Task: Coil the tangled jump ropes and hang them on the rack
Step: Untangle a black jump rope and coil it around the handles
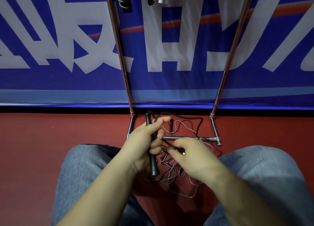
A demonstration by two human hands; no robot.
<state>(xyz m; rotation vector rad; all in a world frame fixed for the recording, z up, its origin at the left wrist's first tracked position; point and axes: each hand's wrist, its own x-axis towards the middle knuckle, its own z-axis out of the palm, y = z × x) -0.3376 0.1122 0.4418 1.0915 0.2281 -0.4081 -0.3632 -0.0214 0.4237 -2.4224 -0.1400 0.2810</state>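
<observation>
The left hand (144,140) is wrapped around two black handles (153,164) and holds them up like sticks, one end poking out above the fist and one fat end hanging below. The right hand (192,154) pinches a dark cord (167,144) close to the left fist. It looks like the left hand keeps the handles steady so the right hand can pull the cord free and start winding it — that is my guess for the step going on now.

The tangled ropes (178,176) lie in a messy pile on the red floor (51,149), right under the hands and between the person's knees (81,166). Thin silver-grey cord and dark cord cross over each other many times. Some loops also lie over the low metal bar (186,138) at the bottom of the rack (227,60), so they could catch there when pulled.

The rack stands just past the pile, in front of a blue banner (51,38) with big white letters. Its two thin poles go up out of sight. Near the top edge a few bundled ropes (124,1) already hang — dark ones and a pale one. The pile on the floor is not coiled yet, so a good part of the job seems left to do.
</observation>
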